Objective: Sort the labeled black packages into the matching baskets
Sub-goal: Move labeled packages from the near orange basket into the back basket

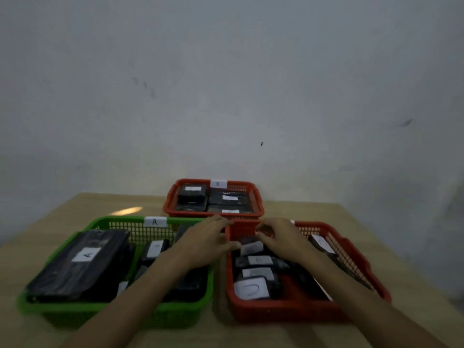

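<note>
Both hands are gripping one small labeled black package (pixel 251 246) over the near red basket (pixel 351 249): left hand (pixel 209 238) pinching its left edge, right hand (pixel 278 237) curling round its right.

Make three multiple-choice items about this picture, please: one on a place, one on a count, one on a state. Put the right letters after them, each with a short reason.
1. Where does the basket tagged A stand?
A) on the person's left
B) farthest from the person, by the wall
C) on the person's right

2. How many baskets are red?
A) one
B) two
C) three

3. What are the hands doing?
A) resting flat on the table
B) lifting the green basket
C) handling a package together

Key:
1 A: the green basket carries the A tag.
2 B: the far red basket and the near red basket.
3 C: left hand and right hand meet on a labeled package.
</note>
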Motion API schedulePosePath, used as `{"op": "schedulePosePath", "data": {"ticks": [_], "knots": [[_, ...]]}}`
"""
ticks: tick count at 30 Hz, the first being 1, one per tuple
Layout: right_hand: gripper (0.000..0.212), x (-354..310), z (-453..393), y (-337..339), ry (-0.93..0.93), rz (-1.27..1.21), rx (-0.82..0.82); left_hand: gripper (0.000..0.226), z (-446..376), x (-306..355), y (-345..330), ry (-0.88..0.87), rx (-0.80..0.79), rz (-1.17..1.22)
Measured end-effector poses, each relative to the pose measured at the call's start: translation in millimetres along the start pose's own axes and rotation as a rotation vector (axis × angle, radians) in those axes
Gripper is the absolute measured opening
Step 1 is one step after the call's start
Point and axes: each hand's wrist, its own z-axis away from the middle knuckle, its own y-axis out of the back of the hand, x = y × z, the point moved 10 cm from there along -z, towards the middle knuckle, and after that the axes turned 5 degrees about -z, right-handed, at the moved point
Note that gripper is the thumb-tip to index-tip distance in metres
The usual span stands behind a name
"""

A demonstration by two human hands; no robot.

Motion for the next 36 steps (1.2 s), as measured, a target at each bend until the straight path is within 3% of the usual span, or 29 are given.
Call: {"op": "schedulePosePath", "data": {"ticks": [9,15,19,24,28,32,36], "knots": [[0.016,42,89,4,-0.124,-0.001,0.14,0.04,24,66,-48,-0.116,-0.077,0.055],[0.014,43,96,4,-0.152,-0.002,0.177,0.031,-2,57,-74,-0.022,-0.136,-0.026],[0.014,49,99,5,-0.21,-0.013,0.185,0.032,-23,50,-88,0.019,-0.197,-0.228],[0.013,52,101,7,-0.233,-0.012,0.214,0.023,-29,46,-115,-0.027,-0.396,-0.619],[0.011,54,101,6,-0.248,-0.031,0.201,0.02,-35,46,-119,-0.038,-0.409,-0.709],[0.014,54,101,7,-0.255,-0.034,0.212,0.025,-37,38,-120,0.015,-0.446,-0.605],[0.014,57,101,8,-0.268,-0.045,0.219,0.032,-47,41,-98,0.024,-0.368,-0.399]]}}
